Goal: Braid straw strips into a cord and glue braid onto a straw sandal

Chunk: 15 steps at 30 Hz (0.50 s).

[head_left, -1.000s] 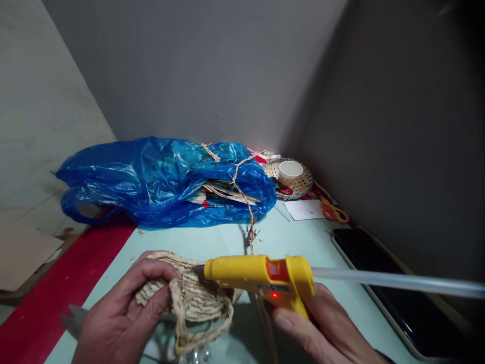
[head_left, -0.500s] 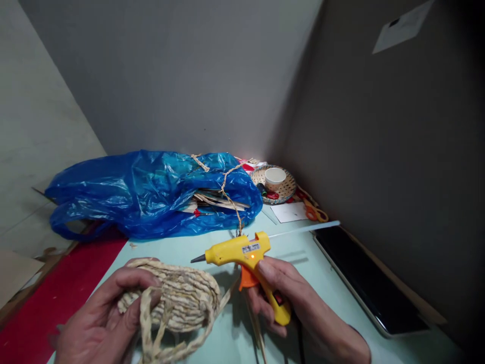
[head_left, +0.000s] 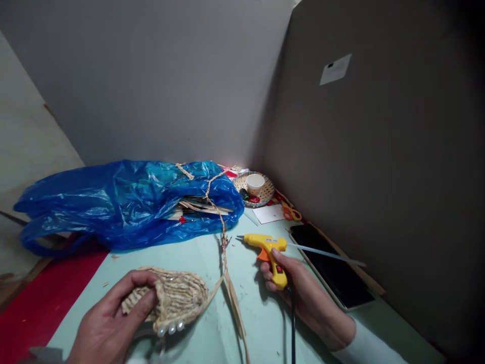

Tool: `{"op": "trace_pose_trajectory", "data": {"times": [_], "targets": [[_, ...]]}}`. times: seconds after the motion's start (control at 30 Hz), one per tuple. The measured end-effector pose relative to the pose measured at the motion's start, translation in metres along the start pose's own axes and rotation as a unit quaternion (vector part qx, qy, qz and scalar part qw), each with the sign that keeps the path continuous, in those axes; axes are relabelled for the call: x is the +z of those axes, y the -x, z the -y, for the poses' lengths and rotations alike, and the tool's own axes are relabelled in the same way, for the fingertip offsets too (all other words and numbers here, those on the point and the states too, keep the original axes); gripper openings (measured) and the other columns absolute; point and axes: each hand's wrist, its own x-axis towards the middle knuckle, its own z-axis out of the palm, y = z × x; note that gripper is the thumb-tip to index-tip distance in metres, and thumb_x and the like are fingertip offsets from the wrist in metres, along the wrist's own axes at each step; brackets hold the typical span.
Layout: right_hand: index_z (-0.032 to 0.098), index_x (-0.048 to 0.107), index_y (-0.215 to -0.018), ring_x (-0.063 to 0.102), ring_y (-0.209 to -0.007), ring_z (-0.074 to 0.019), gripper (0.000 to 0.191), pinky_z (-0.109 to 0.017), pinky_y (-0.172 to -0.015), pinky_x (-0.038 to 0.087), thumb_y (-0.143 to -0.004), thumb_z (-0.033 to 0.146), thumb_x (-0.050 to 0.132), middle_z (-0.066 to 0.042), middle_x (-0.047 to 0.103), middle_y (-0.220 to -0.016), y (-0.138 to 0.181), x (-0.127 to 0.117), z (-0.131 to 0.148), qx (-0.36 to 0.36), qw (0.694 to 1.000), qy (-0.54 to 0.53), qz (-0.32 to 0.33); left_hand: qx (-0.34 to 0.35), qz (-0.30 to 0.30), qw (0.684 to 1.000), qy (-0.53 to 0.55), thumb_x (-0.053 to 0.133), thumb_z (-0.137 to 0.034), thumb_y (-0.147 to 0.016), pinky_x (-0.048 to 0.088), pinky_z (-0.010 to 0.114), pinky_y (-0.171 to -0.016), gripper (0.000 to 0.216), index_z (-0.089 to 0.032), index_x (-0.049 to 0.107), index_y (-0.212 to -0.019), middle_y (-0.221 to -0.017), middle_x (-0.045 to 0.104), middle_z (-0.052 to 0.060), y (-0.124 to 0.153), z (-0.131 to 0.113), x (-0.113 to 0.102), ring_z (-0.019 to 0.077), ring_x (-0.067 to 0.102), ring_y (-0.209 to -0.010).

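Note:
Between thumb and fingers, my left hand pinches a small oval piece of coiled, braided straw. Several pearl-like beads sit along its lower edge. A straw braid runs from the piece up over the pale green tabletop, its loose strands hanging toward me. My right hand is wrapped round the handle of a yellow glue gun with an orange trigger. Its dark nozzle points left, above the table and apart from the straw piece. A clear glue stick sticks out of its back.
A blue plastic bag with straw strips lies at the back left. Behind the glue gun are a woven tray holding a white cup, a white card and orange scissors. A black tablet-like device lies right, by the dark partition.
My right hand has drawn the glue gun right, away from the straw piece. The straw piece has turned in my left hand, its loose loop gone from view and the beads now showing.

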Motion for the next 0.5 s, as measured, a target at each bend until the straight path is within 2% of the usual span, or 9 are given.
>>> {"op": "trace_pose_trajectory", "data": {"times": [0.1,0.17,0.2,0.27,0.33,0.37,0.4,0.47,0.5], "targets": [[0.011,0.067,-0.093,0.06,-0.067,-0.0137,0.04,-0.026,-0.066,0.049,-0.093,0.049,0.055,-0.008,0.066,-0.086,0.002,-0.006,0.011,-0.022,0.992,0.114,0.045,-0.046,0.053,0.996,0.061,0.076,-0.044,-0.07,0.053,0.015,-0.068,0.021,-0.025,0.069,-0.075,-0.087,0.072,-0.003,0.003,-0.01,-0.001,0.0167,0.069,-0.08],[0.015,0.067,-0.084,0.059,-0.067,-0.0166,0.039,-0.029,-0.064,0.048,-0.092,0.05,0.054,-0.007,0.065,-0.081,0.006,-0.012,0.021,-0.053,0.963,0.263,0.04,-0.033,0.066,0.995,0.067,0.073,-0.042,-0.073,0.051,0.016,-0.071,0.016,-0.026,0.069,-0.074,-0.086,0.07,-0.002,0.006,-0.016,0.0,0.0162,0.067,-0.082],[0.017,0.064,-0.076,0.056,-0.063,-0.0168,0.04,-0.029,-0.061,0.046,-0.093,0.05,0.052,-0.005,0.064,-0.073,0.008,-0.016,0.025,-0.078,0.929,0.361,0.029,-0.02,0.068,0.996,0.061,0.071,-0.04,-0.075,0.049,0.017,-0.074,0.014,-0.027,0.069,-0.074,-0.085,0.069,-0.002,0.008,-0.019,0.0,0.0159,0.066,-0.082],[0.019,0.058,-0.065,0.049,-0.053,-0.0158,0.042,-0.029,-0.053,0.037,-0.095,0.046,0.048,-0.002,0.057,-0.059,0.013,-0.021,0.029,-0.131,0.83,0.542,-0.009,0.003,0.074,0.996,0.046,0.069,-0.037,-0.077,0.047,0.018,-0.078,0.009,-0.028,0.068,-0.073,-0.084,0.066,-0.003,0.012,-0.022,0.002,0.0159,0.064,-0.084],[0.019,0.056,-0.068,0.044,-0.048,-0.0148,0.037,-0.029,-0.051,0.032,-0.097,0.038,0.044,-0.002,0.055,-0.056,0.018,-0.02,0.028,-0.195,0.729,0.656,-0.033,0.02,0.083,0.996,0.03,0.067,-0.035,-0.078,0.045,0.02,-0.079,0.007,-0.03,0.067,-0.073,-0.086,0.065,-0.003,0.016,-0.024,0.004,0.0161,0.062,-0.086],[0.018,0.058,-0.073,0.046,-0.049,-0.0151,0.032,-0.029,-0.051,0.033,-0.098,0.032,0.044,-0.003,0.057,-0.06,0.02,-0.015,0.026,-0.239,0.693,0.68,-0.026,0.029,0.088,0.995,0.021,0.066,-0.035,-0.078,0.045,0.02,-0.078,0.007,-0.03,0.066,-0.073,-0.086,0.065,-0.003,0.018,-0.025,0.005,0.0163,0.061,-0.086],[0.017,0.06,-0.079,0.049,-0.052,-0.0158,0.026,-0.029,-0.052,0.034,-0.097,0.028,0.044,-0.005,0.06,-0.064,0.022,-0.007,0.024,-0.297,0.665,0.686,-0.01,0.039,0.095,0.995,0.011,0.065,-0.034,-0.079,0.045,0.021,-0.078,0.008,-0.031,0.065,-0.072,-0.086,0.065,-0.003,0.019,-0.026,0.006,0.0167,0.061,-0.085],[0.015,0.062,-0.097,0.057,-0.068,-0.0182,0.018,-0.028,-0.059,0.041,-0.097,0.018,0.044,-0.009,0.066,-0.082,0.024,0.014,0.02,-0.418,0.639,0.642,0.07,0.065,0.108,0.992,-0.011,0.064,-0.032,-0.08,0.045,0.022,-0.077,0.008,-0.031,0.065,-0.072,-0.085,0.065,-0.003,0.022,-0.026,0.009,0.017,0.061,-0.085],[0.014,0.061,-0.1,0.057,-0.072,-0.0185,0.015,-0.028,-0.061,0.042,-0.097,0.017,0.046,-0.009,0.065,-0.084,0.024,0.026,0.019,-0.475,0.62,0.615,0.106,0.08,0.12,0.989,-0.026,0.064,-0.03,-0.079,0.046,0.021,-0.077,0.008,-0.031,0.065,-0.072,-0.085,0.065,-0.003,0.022,-0.026,0.011,0.0168,0.062,-0.084]]}}
